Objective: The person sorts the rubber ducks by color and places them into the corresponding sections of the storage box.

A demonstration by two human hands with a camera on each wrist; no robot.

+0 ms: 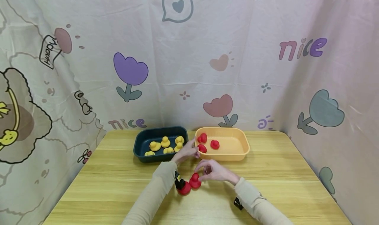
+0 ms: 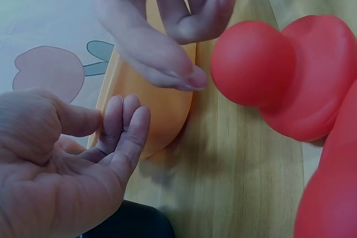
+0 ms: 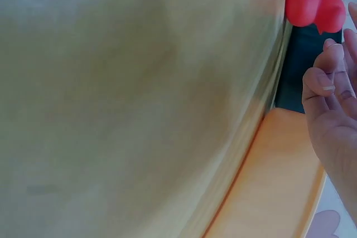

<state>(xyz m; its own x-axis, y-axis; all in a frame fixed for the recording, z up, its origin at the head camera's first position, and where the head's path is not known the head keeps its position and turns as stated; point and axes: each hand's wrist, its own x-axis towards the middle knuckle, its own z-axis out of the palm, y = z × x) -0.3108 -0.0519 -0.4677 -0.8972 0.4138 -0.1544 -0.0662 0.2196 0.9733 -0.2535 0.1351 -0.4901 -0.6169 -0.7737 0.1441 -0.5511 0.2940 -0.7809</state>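
Observation:
My left hand (image 1: 188,150) is at the left end of the yellow-orange tray (image 1: 234,157), beside a red rubber duck (image 1: 202,148) inside it. In the left wrist view the left hand (image 2: 61,165) has its thumb near the tray's rim and its fingers slightly bent, with nothing visible between them. My right hand (image 1: 216,171) hovers with bent, parted fingers just beside a red duck (image 1: 195,181) on the table. A small gap shows between those fingers and the duck's head (image 2: 251,62). Another red duck (image 1: 184,188) lies partly hidden behind the left wrist's black camera.
Two more red ducks, one at the back (image 1: 202,138) and one nearer the middle (image 1: 214,144), lie in the orange tray. Left of it stands a dark blue tray (image 1: 139,146) with several yellow ducks (image 1: 155,146). A patterned curtain (image 1: 183,70) hangs behind the wooden table (image 1: 97,185).

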